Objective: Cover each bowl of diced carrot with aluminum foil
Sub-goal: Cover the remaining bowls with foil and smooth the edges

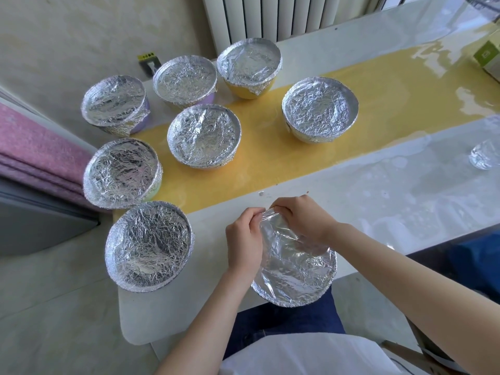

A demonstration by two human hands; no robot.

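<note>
Long and white, the surface (351, 201) has a yellow strip (270, 163) down its middle. A radiator (257, 14) stands behind it. Seven covered bowls (204, 135) sit in a bunch on the left side, each with crinkly foil tucked down over its rim. They are set well apart from the person, so there is room to work.

One more bowl (297, 297) sits at the near edge, right in front of the person, where both hands can reach it. Its foil (292, 258) lies flat over the top, so no carrot can be seen.

The left hand (244, 239) and the right hand (303, 220) meet at the far side of the rim. Each grip is a tight pinch, fingers and thumb closed on the foil's edge. I think they are folding that edge down so the foil hugs the bowl and does not lift off. The near side already looks tucked, so this bowl seems almost done.
</note>
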